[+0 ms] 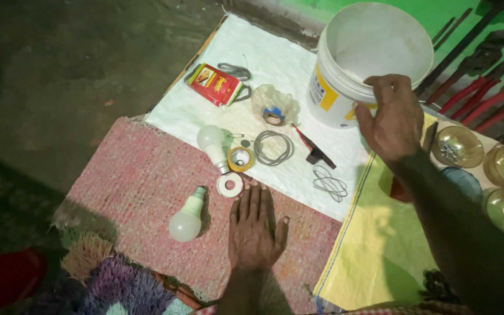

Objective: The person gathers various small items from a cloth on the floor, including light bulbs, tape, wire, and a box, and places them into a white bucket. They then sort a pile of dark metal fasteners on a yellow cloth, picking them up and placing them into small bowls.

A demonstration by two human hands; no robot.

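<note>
My left hand (255, 227) lies flat, palm down, on a pink woven mat (141, 181), fingertips just below a white tape roll (230, 185). My right hand (389, 116) grips the near rim of a white plastic bucket (357, 52) that stands on a white sheet (269, 70). Two white light bulbs lie nearby: one (186, 217) on the mat left of my left hand, the other (214, 144) on the sheet. A yellow tape roll (241, 158) sits beside the upper bulb.
On the sheet lie a red box (216, 84), a wire coil (273, 147), a blue tape roll in a clear bag (274, 108) and thin white wire (329, 182). Red-handled tools (485, 87) and glass bowls (500, 175) lie at right. A yellow sack (374, 245) covers the lower right.
</note>
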